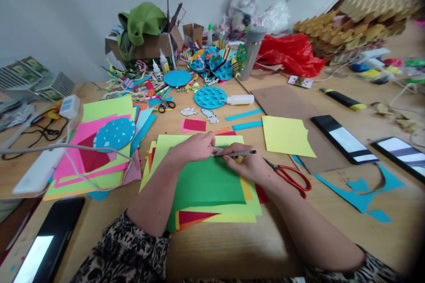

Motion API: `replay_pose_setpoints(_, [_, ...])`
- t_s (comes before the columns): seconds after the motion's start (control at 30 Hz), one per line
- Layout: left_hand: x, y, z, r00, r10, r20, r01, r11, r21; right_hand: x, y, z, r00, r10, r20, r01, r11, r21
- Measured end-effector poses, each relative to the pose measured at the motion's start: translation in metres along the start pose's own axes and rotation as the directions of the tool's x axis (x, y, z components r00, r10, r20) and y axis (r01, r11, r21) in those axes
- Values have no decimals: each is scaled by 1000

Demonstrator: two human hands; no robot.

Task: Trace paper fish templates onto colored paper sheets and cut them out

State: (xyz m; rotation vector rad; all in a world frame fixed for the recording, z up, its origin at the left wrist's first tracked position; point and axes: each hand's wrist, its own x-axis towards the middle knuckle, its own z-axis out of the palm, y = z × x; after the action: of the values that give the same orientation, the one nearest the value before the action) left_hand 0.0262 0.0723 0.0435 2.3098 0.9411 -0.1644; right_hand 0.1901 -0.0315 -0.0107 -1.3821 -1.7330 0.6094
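Observation:
A thin grey pen [244, 153] with a dark end is gripped in my right hand [247, 163], its fingers closed round it. My left hand [199, 147] has its fingers bent together close to the pen's other end. A small pale piece [218, 151] shows at those fingertips, too hidden to name. Both hands are over a green paper sheet [210, 181], on top of a stack with yellow paper [232, 217] and red and orange sheets. Red-handled scissors [292, 179] lie by my right wrist.
Beyond the hands lie white fish cutouts [209, 115], a blue disc [210, 97], a glue bottle [239, 100] and black scissors [166, 105]. Coloured papers [89, 141] with a cable across them are at left. Phones [343, 138] and blue scraps [365, 190] lie at right.

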Motion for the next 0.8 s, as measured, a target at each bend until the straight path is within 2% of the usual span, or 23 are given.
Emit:
replay_pose_setpoints(0.63, [1, 3, 3, 998, 9, -55, -5, 998, 66, 0, 5, -7, 997, 79, 12, -79, 996, 43])
replay_pose_setpoints(0.8, [5, -5, 12, 986, 110, -126, -99, 991, 85, 1, 4, -10, 996, 75, 53, -78, 995, 61])
